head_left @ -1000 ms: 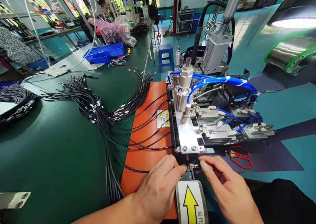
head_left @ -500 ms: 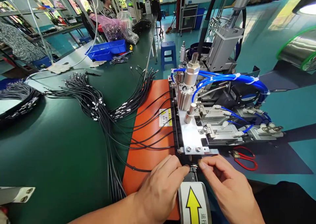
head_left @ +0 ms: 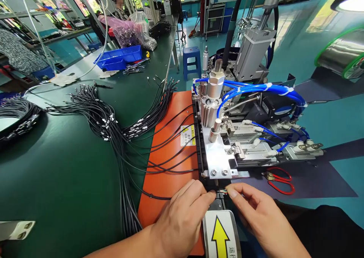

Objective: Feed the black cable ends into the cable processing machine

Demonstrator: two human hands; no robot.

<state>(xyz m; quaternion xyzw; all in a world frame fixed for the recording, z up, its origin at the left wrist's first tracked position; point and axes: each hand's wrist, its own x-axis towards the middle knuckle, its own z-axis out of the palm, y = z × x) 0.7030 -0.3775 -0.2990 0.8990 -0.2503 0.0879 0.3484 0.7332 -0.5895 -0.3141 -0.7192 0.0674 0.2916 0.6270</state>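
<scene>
My left hand [head_left: 186, 208] is closed over the end of a black cable [head_left: 160, 197] that runs in from the left across the orange plate [head_left: 150, 212]. Thin coloured wires [head_left: 222, 191] show between its fingertips and those of my right hand [head_left: 251, 205]. That right hand pinches the wire ends between thumb and forefinger. Both hands are at the near end of a metal machine [head_left: 218, 152] with air cylinders and blue tubes. Below them is a grey cover with a yellow arrow [head_left: 220, 235]. The exact grip of the left fingers is partly hidden.
Several black cables [head_left: 113, 136] lie bundled on the green table [head_left: 71, 182], some reaching into the machine's side. Red-handled cutters [head_left: 280, 180] rest right of the machine. A blue bin [head_left: 119, 57], a coil of cable [head_left: 19, 118] and a wire spool [head_left: 341, 55] stand farther off.
The coloured wires show more clearly between the hands now. My right fingertips have shifted slightly at the wire ends; my left hand keeps its hold. The whole view has moved a little.
</scene>
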